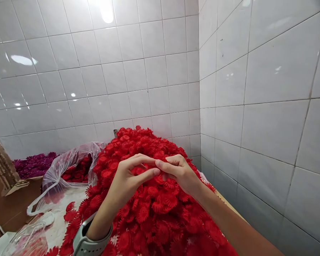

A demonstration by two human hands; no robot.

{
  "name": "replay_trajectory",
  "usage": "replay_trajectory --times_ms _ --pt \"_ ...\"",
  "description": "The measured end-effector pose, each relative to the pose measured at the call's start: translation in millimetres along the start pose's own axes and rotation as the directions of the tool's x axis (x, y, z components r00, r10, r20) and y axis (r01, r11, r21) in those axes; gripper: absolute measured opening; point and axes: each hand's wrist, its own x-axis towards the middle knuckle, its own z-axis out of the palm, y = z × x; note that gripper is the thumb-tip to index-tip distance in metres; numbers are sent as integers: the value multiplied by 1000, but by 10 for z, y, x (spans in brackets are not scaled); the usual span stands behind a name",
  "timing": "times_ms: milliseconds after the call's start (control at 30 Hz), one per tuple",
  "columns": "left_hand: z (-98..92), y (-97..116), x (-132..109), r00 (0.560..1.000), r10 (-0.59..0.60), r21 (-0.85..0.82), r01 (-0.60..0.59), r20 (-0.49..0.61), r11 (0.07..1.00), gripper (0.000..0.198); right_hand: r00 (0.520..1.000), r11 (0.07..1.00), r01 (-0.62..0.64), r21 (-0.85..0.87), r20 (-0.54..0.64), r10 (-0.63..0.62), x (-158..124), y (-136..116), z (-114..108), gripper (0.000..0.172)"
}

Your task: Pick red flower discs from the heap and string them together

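Both hands meet at the fingertips in the middle of the head view, above a large heap of red artificial flower heads [142, 213]. My left hand [132, 174] comes from the lower left, a pale watch on its wrist. Its thumb and forefinger curve toward each other in a loop, the tips brought close together beside the right thumb. My right hand [180, 172] reaches in from the lower right, its thumb pressed to the bent forefinger and the other fingers curled. Anything pinched between the fingertips is too small or hidden to make out.
Left of the heap, a clear plastic bag [66, 167] holds darker red flower heads. Purple flowers [34, 165] lie behind a torn cardboard box [13, 192]. A coil of clear strand [26, 238] rests lower left. Tiled walls [160, 71] close in the back and right.
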Motion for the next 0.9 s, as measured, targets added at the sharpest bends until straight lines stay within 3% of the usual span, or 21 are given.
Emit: replay_trajectory --times_ms 133,267,367,467,533,567,700,767,900 --pt "3 -1 2 995 -95 -101 98 33 990 8 999 1000 10 22 48 -11 16 57 -2 54" --pt "-3 21 -7 992 -128 -75 128 5 989 9 980 996 -31 86 197 13 33 45 -4 56" --pt "-9 -25 13 985 -171 -39 169 -30 985 13 978 999 -39 33 207 31 27 12 -14 54" --pt "-87 -156 67 950 -162 90 192 -267 977 14 995 998 -26 -64 97 32 33 -2 -53 52" --pt "-194 -253 107 880 -130 171 230 -457 958 15 999 986 -34 -163 -8 33 57 10 -97 53" --pt "-254 -292 124 871 -137 173 244 -472 954 16 998 964 -57 -259 -48 46 74 25 -122 53" --pt "-414 -349 157 901 -274 63 312 -337 948 20 979 690 -204 -694 -125 164 145 153 -203 51" --pt "-403 -341 154 910 -299 51 326 -286 944 21 963 575 -266 -774 -188 193 164 227 -215 45" --pt "-275 -338 137 943 -282 74 298 -178 952 19 944 496 -329 -804 -279 175 160 258 -181 29"
